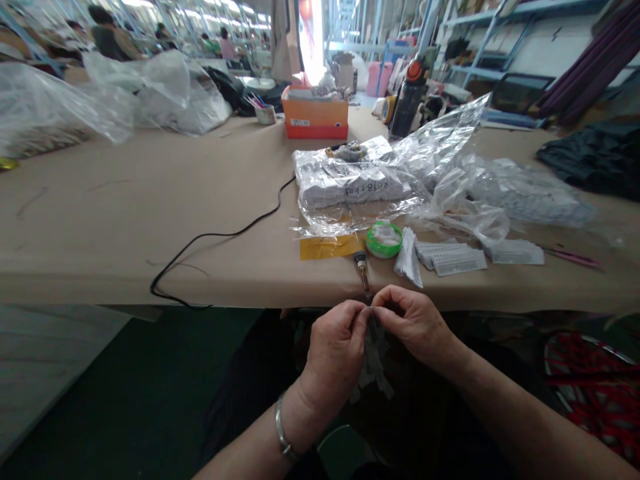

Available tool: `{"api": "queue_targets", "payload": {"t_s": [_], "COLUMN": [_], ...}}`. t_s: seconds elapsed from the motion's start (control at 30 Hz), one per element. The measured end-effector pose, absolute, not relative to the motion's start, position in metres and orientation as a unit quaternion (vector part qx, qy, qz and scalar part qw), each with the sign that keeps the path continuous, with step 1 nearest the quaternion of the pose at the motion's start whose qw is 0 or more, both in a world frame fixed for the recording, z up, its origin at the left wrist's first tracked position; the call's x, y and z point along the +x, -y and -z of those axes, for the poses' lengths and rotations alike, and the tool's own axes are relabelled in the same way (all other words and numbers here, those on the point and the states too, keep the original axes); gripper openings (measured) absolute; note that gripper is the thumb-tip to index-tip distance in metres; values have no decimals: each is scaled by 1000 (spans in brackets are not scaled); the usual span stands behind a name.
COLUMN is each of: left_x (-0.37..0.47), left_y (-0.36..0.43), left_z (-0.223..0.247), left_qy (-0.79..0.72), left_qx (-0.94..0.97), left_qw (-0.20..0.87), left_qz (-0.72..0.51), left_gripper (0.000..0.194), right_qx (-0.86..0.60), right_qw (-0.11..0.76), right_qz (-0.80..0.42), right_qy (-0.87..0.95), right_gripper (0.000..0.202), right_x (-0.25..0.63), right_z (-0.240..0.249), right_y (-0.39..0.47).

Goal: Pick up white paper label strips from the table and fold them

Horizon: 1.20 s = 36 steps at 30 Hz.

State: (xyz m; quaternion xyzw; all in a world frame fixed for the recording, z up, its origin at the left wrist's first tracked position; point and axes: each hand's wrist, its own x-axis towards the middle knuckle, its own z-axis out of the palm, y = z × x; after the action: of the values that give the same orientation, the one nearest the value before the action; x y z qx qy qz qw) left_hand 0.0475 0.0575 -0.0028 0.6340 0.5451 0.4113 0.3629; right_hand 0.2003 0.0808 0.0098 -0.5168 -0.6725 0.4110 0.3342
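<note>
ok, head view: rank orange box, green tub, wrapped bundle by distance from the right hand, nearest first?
From the right hand:
1. Green tub: near the table's front edge, just beyond the hand.
2. Wrapped bundle: behind the tub, to its left.
3. Orange box: farther back, behind the bundle.
</note>
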Motion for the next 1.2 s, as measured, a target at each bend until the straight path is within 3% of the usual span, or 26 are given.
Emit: {"api": "queue_targets", "payload": {"t_s": [0.37,0.8,1.0,1.1,1.2], "left_x": [48,48,46,41,33], "left_y": [-65,-73,-64,-57,-54], "left_z": [1,3,-1,7,24], "left_qy": [-547,-554,-546,-538,-546], "left_qx": [656,660,655,653,650], "left_qw": [331,313,340,362,350], "left_qz": [-401,-400,-396,-391,-396], "left_gripper": [20,20,20,19,19], "right_qx": [-525,-522,-495,-475,-470], "right_qw": [347,358,312,297,306], "right_qz": [-317,-309,-315,-237,-64], "right_qy": [710,710,747,794,825], "right_gripper": [7,8,7,21,20], "right_x": [197,197,202,213,224], "right_z": [-9,-9,-16,-28,-41], "right_y": [-87,-92,-79,-77,-95]}}
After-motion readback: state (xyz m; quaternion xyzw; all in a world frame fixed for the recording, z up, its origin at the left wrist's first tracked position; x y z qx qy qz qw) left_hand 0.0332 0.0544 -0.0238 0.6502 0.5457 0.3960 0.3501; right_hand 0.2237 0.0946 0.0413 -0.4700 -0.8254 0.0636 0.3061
